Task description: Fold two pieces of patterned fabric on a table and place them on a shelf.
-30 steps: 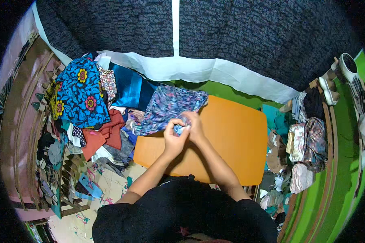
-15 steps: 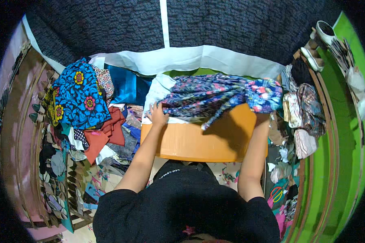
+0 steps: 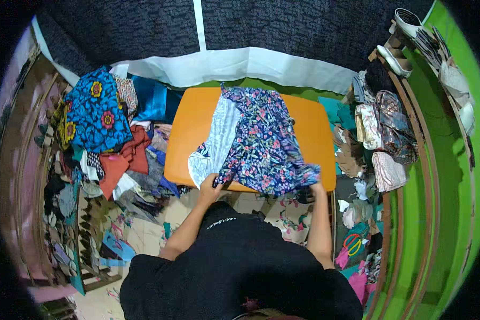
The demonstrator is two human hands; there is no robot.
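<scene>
A dark blue garment with a floral print (image 3: 261, 136) lies spread over the orange tabletop (image 3: 189, 125), its lower edge hanging slightly past the near side. Along its left side the pale underside of the cloth is turned up. At the near left corner, my left hand (image 3: 210, 188) is closed on the fabric, thumb on top. My right hand (image 3: 316, 191) grips the near right corner, where the cloth is bunched and a little blurred; its fingers are partly hidden beneath it. Whether the garment is a dress or a skirt cannot be told.
Left of the table is a heap with a bright blue flowered cloth (image 3: 104, 114) and rust-red pieces (image 3: 138, 152). Folded garments (image 3: 389, 170) and scissors with red and yellow handles (image 3: 352, 244) lie at the right. A dark patterned curtain (image 3: 282, 32) hangs behind.
The floral garment has gone from lying bunched sideways across the table to spread out lengthwise toward me. Both hands have come nearer, and the left now grips the cloth.
</scene>
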